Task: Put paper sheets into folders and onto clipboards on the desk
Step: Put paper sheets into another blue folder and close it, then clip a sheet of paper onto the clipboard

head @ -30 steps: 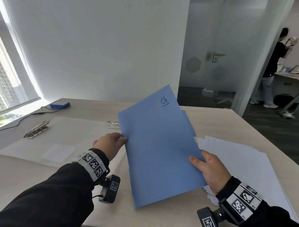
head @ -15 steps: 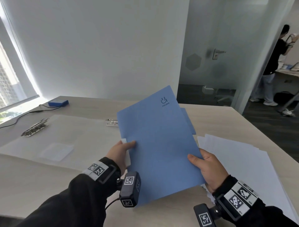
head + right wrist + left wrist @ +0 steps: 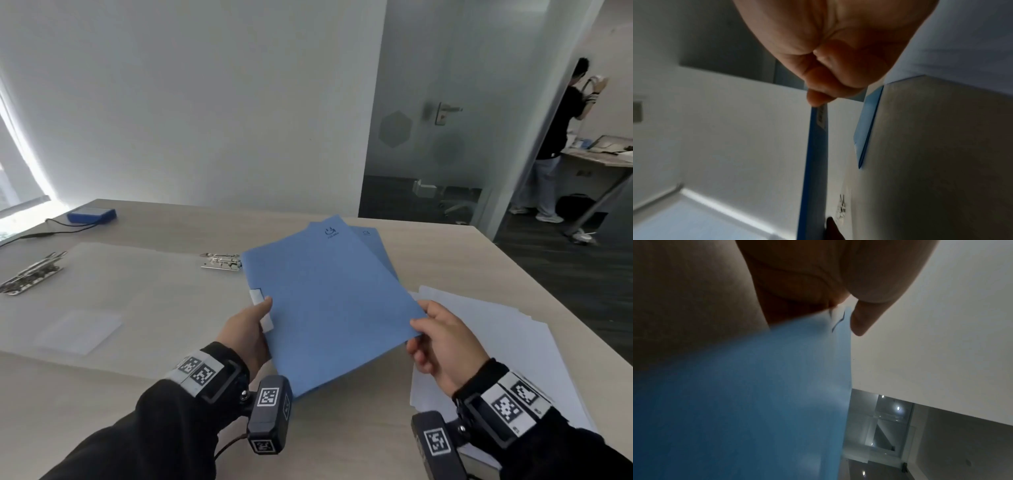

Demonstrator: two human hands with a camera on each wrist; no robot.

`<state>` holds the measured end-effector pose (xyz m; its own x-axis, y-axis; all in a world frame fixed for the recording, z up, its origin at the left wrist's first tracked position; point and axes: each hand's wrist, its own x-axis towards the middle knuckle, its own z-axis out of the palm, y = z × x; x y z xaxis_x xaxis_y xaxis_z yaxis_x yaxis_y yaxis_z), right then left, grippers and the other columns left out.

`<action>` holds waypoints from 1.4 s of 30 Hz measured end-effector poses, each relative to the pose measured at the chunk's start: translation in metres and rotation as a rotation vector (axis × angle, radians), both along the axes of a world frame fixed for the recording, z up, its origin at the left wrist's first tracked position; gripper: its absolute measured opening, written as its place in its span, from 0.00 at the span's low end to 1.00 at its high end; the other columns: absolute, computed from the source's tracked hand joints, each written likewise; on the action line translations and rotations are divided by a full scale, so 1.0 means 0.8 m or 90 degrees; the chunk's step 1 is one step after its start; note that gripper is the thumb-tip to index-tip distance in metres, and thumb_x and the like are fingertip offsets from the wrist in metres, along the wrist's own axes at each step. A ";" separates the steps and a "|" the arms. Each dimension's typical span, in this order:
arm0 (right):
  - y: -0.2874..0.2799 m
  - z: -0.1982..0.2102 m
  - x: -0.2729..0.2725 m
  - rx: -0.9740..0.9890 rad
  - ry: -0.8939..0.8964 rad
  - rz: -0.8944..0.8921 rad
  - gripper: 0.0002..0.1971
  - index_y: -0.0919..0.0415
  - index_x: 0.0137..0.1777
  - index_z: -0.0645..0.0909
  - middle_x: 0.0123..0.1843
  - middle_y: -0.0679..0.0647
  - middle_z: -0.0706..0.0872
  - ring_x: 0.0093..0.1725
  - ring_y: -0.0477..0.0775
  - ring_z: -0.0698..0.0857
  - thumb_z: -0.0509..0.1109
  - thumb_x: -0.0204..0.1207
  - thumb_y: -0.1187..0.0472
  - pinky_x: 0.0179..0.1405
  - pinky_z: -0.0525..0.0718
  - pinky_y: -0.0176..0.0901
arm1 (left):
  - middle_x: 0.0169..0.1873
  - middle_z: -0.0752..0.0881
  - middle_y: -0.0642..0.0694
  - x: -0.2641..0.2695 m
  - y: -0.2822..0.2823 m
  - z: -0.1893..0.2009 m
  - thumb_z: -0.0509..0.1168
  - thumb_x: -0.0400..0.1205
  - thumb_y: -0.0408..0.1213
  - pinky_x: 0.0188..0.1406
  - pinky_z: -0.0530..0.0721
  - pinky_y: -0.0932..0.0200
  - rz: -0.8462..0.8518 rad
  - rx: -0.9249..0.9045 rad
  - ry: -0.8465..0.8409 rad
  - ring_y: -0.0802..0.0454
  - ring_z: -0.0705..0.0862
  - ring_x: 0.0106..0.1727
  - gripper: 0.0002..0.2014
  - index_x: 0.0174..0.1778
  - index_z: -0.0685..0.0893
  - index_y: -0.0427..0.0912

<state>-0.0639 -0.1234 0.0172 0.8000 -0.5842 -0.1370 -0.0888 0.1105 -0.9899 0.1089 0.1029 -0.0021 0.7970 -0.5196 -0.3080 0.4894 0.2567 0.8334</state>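
Head downward; wrists close, upward.

Two blue folders (image 3: 329, 308), two clear clipboards (image 3: 113, 301), one stack of white paper sheets (image 3: 507, 346).

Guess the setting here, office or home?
Most likely an office meeting room: a long wooden desk with blue folders, loose paper sheets and clipboards, a frosted glass door, and a person at another desk outside.
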 end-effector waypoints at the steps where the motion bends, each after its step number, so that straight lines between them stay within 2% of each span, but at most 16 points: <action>1: -0.007 -0.002 0.007 0.035 -0.017 -0.030 0.15 0.57 0.55 0.83 0.24 0.58 0.77 0.19 0.50 0.70 0.57 0.82 0.70 0.15 0.62 0.32 | 0.51 0.92 0.43 -0.001 -0.004 0.000 0.60 0.85 0.45 0.45 0.87 0.47 -0.017 0.018 0.008 0.41 0.91 0.50 0.15 0.62 0.84 0.42; 4: -0.028 -0.004 0.032 0.110 -0.053 -0.100 0.14 0.56 0.51 0.84 0.26 0.59 0.76 0.19 0.48 0.70 0.58 0.82 0.71 0.13 0.62 0.32 | 0.39 0.90 0.44 -0.009 -0.020 -0.005 0.61 0.83 0.44 0.33 0.83 0.56 -0.034 0.071 -0.016 0.48 0.89 0.35 0.15 0.58 0.86 0.39; 7: -0.052 -0.007 0.071 0.144 -0.059 -0.170 0.13 0.56 0.48 0.80 0.27 0.60 0.76 0.17 0.47 0.70 0.56 0.82 0.71 0.11 0.62 0.31 | 0.34 0.88 0.44 -0.016 -0.029 -0.015 0.63 0.82 0.38 0.30 0.79 0.59 -0.031 0.087 -0.051 0.50 0.87 0.33 0.09 0.51 0.86 0.40; 11: -0.090 -0.018 0.131 0.152 -0.035 -0.243 0.17 0.56 0.64 0.75 0.30 0.61 0.78 0.14 0.45 0.71 0.54 0.81 0.71 0.12 0.64 0.29 | 0.30 0.87 0.43 -0.022 -0.030 -0.021 0.61 0.84 0.30 0.25 0.79 0.61 -0.039 0.076 -0.088 0.51 0.85 0.28 0.07 0.43 0.84 0.38; 15: -0.111 -0.023 0.172 0.154 0.004 -0.245 0.14 0.52 0.60 0.73 0.32 0.61 0.79 0.20 0.48 0.71 0.54 0.84 0.69 0.12 0.65 0.27 | 0.30 0.87 0.41 -0.021 -0.030 -0.022 0.59 0.84 0.28 0.25 0.80 0.61 -0.041 0.074 -0.097 0.51 0.84 0.27 0.08 0.43 0.84 0.36; 17: -0.115 -0.030 0.185 0.164 0.019 -0.243 0.12 0.49 0.64 0.71 0.33 0.60 0.81 0.20 0.48 0.73 0.56 0.86 0.65 0.11 0.66 0.27 | 0.30 0.87 0.41 -0.021 -0.029 -0.024 0.59 0.84 0.28 0.26 0.80 0.61 -0.041 0.078 -0.105 0.51 0.84 0.27 0.09 0.43 0.84 0.36; 19: -0.115 -0.035 0.189 0.172 0.032 -0.241 0.15 0.54 0.71 0.72 0.35 0.59 0.85 0.18 0.46 0.77 0.59 0.86 0.58 0.12 0.70 0.29 | 0.30 0.87 0.41 -0.022 -0.028 -0.024 0.58 0.85 0.27 0.27 0.80 0.60 -0.048 0.082 -0.115 0.51 0.84 0.28 0.09 0.43 0.84 0.36; 22: -0.110 -0.036 0.179 0.208 0.024 -0.217 0.19 0.58 0.73 0.72 0.41 0.60 0.88 0.22 0.50 0.84 0.60 0.85 0.52 0.13 0.76 0.33 | 0.31 0.87 0.41 -0.024 -0.029 -0.023 0.58 0.84 0.27 0.27 0.80 0.59 -0.049 0.109 -0.146 0.51 0.84 0.29 0.10 0.43 0.84 0.36; 25: -0.096 -0.026 0.146 0.219 -0.007 -0.184 0.16 0.58 0.70 0.73 0.46 0.63 0.88 0.29 0.55 0.83 0.61 0.85 0.57 0.15 0.79 0.35 | 0.30 0.88 0.45 -0.029 -0.036 -0.023 0.59 0.83 0.28 0.26 0.78 0.60 -0.053 0.177 -0.215 0.51 0.84 0.31 0.11 0.41 0.85 0.39; 30: -0.076 -0.009 0.039 0.111 0.006 -0.125 0.09 0.58 0.57 0.84 0.41 0.62 0.89 0.28 0.54 0.83 0.66 0.81 0.58 0.23 0.78 0.39 | 0.30 0.90 0.50 -0.055 -0.070 -0.026 0.62 0.81 0.30 0.30 0.76 0.61 -0.097 0.256 -0.324 0.56 0.82 0.32 0.10 0.38 0.87 0.45; 34: -0.089 0.000 -0.064 -0.002 0.057 -0.170 0.10 0.64 0.53 0.86 0.39 0.63 0.89 0.31 0.55 0.82 0.64 0.82 0.62 0.29 0.75 0.44 | 0.36 0.92 0.53 -0.089 -0.115 -0.028 0.64 0.80 0.33 0.44 0.80 0.62 -0.138 0.288 -0.386 0.57 0.86 0.40 0.11 0.39 0.89 0.51; 36: -0.104 0.000 -0.110 -0.071 0.100 -0.232 0.10 0.63 0.51 0.87 0.42 0.60 0.91 0.37 0.55 0.82 0.64 0.81 0.63 0.34 0.75 0.44 | 0.43 0.91 0.59 -0.112 -0.140 -0.029 0.64 0.79 0.38 0.52 0.80 0.62 -0.173 0.316 -0.417 0.58 0.86 0.50 0.11 0.43 0.89 0.58; 37: -0.110 0.001 -0.130 -0.102 0.121 -0.262 0.10 0.62 0.51 0.88 0.45 0.58 0.91 0.40 0.54 0.83 0.64 0.80 0.62 0.37 0.75 0.43 | 0.49 0.89 0.63 -0.124 -0.151 -0.029 0.63 0.78 0.42 0.60 0.79 0.59 -0.194 0.353 -0.449 0.58 0.85 0.57 0.12 0.48 0.88 0.63; 39: -0.123 0.000 -0.169 -0.132 0.143 -0.308 0.08 0.58 0.50 0.88 0.49 0.52 0.90 0.47 0.50 0.84 0.66 0.80 0.61 0.40 0.75 0.40 | 0.60 0.83 0.65 -0.149 -0.172 -0.026 0.60 0.78 0.47 0.76 0.68 0.52 -0.246 0.444 -0.543 0.58 0.78 0.69 0.18 0.64 0.80 0.69; 40: -0.129 -0.002 -0.186 -0.136 0.156 -0.321 0.08 0.55 0.50 0.87 0.51 0.49 0.89 0.49 0.48 0.84 0.66 0.81 0.61 0.41 0.76 0.39 | 0.68 0.79 0.64 -0.160 -0.182 -0.024 0.59 0.79 0.48 0.80 0.61 0.51 -0.269 0.482 -0.588 0.60 0.74 0.74 0.22 0.71 0.75 0.67; 42: -0.143 -0.012 -0.213 -0.127 0.191 -0.335 0.07 0.52 0.53 0.85 0.56 0.51 0.87 0.55 0.51 0.84 0.65 0.81 0.59 0.51 0.80 0.44 | 0.81 0.65 0.62 -0.175 -0.199 -0.022 0.57 0.80 0.50 0.81 0.52 0.49 -0.314 0.545 -0.648 0.60 0.62 0.82 0.30 0.81 0.63 0.62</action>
<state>-0.2342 -0.2378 0.0076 0.3422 -0.9261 -0.1590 -0.3500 0.0314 -0.9362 -0.0313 -0.0560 -0.0196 0.6530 -0.7537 -0.0744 -0.5197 -0.5174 0.6799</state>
